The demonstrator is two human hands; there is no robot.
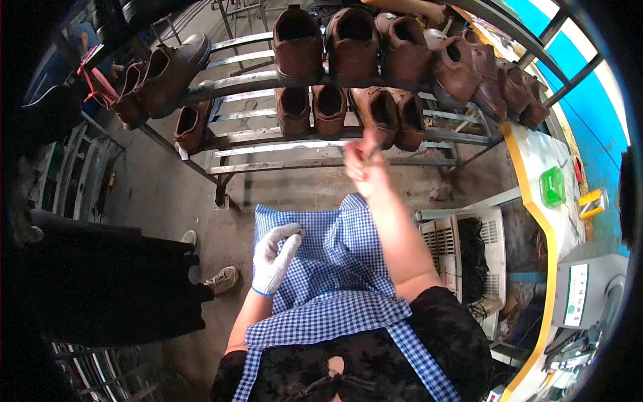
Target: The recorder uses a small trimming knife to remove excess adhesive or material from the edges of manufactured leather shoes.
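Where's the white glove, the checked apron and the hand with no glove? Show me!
White glove [270,262]: head view, on the back of the left hand.
Checked apron [325,264]: head view, middle of its cloth.
Right hand [366,166]: head view, middle of the blurry bare hand.

Blur smears the right hand [365,166], leaving its grip unclear, and the lower edge crops the black top [455,342].

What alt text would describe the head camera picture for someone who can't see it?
A person's white-gloved left hand is held in front of a blue checked apron, while the blurred right hand is stretched out before a metal rack of brown shoes. A yellow-edged workbench with a green box stands at the right.
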